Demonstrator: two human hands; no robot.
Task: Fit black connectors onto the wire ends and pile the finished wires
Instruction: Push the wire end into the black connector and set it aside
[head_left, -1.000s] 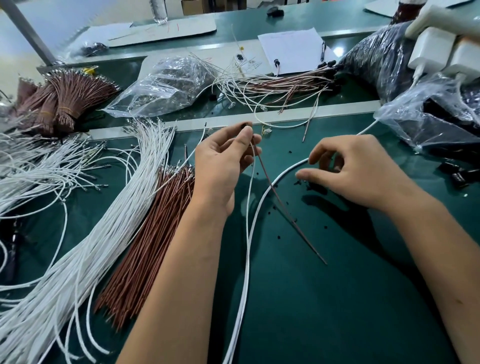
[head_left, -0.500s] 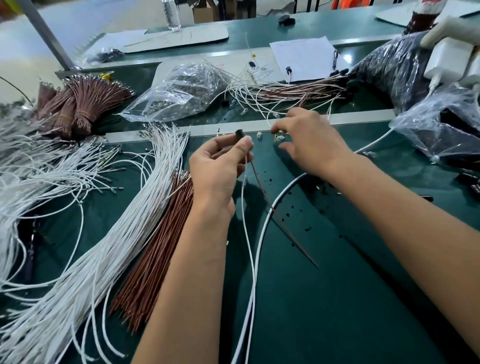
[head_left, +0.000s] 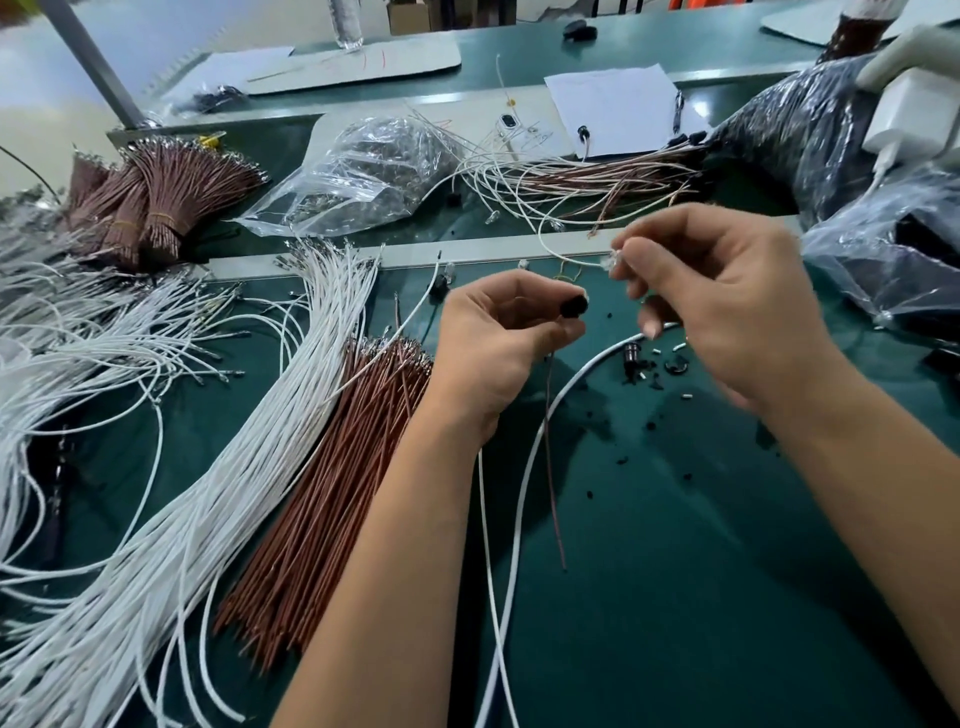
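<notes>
Black plastic is showing between your left thumb and forefinger: your left hand is pinching a black connector above the green mat, and a thin brown wire and a thin white wire are hanging down from that hand toward you. Your right hand is hovering just beside it, slightly higher, its fingertips pinching a small clear-tipped wire end whose pale lead is trailing back toward the tangled pile of finished wires beyond the pale strip across the bench. A thicker white cable is curving across the mat under your hands, and small black and white bits are lying scattered below your right fingers. To your left, a fanned bundle of white wires is lying beside a bundle of brown wires, touching along their length. Tied brown bundles are sitting at the far left, near a clear plastic bag.
</notes>
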